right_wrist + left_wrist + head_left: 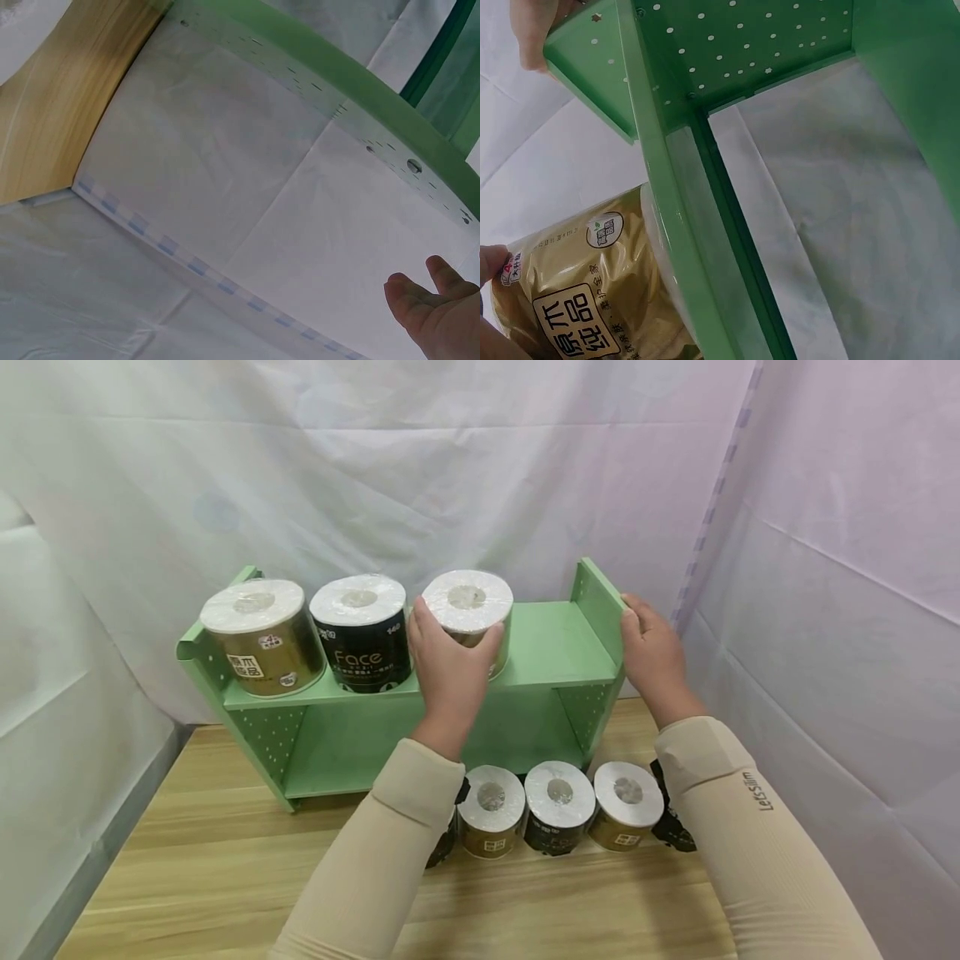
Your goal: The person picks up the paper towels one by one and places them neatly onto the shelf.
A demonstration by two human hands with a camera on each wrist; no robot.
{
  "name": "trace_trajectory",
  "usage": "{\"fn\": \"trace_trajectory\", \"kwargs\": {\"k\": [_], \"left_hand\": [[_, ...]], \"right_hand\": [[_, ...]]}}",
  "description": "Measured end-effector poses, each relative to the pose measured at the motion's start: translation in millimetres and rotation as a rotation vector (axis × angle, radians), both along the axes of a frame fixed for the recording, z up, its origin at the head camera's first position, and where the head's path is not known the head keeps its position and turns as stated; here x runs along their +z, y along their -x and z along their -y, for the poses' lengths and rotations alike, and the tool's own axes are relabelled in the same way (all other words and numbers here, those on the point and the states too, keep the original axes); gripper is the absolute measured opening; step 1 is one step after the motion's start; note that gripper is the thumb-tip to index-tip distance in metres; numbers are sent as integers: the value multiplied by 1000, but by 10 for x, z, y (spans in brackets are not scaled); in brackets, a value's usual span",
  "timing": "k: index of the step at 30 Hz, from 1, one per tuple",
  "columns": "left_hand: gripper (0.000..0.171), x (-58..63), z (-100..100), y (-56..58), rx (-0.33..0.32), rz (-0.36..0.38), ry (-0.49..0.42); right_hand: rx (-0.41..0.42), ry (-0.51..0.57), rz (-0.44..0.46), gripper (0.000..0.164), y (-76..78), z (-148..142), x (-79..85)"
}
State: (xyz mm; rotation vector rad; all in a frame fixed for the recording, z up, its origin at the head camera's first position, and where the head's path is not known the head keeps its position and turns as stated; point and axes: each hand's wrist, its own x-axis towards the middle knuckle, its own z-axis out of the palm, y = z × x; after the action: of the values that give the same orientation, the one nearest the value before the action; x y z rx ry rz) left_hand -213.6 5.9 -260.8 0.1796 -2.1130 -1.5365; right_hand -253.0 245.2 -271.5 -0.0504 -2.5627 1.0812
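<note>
On the top tier of a green two-tier rack [562,639], my left hand [453,672] grips a gold-wrapped toilet roll [467,631], thumb and fingers spread round its near side. The left wrist view shows that gold roll [577,292] close against the shelf board, a fingertip on its wrapper. My right hand [655,652] is at the outer side of the rack's right side panel [600,610], fingertips right at its upper edge. In the right wrist view the right hand [442,307] has its visible fingers extended and spread beside the panel.
To the left on the top tier stand a gold roll [273,652] and a black roll [363,652]. Before the rack, on the wooden table [225,877], several gold and black rolls [558,814] line up, partly behind my left sleeve. White cloth [480,468] hangs behind and at both sides.
</note>
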Motion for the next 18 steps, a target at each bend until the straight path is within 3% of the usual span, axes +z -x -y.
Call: {"fn": "trace_trajectory", "kwargs": {"k": [18], "left_hand": [[101,55,-11,60,15,48,51]], "right_hand": [[1,-16,0,57,-5,0,9]]}}
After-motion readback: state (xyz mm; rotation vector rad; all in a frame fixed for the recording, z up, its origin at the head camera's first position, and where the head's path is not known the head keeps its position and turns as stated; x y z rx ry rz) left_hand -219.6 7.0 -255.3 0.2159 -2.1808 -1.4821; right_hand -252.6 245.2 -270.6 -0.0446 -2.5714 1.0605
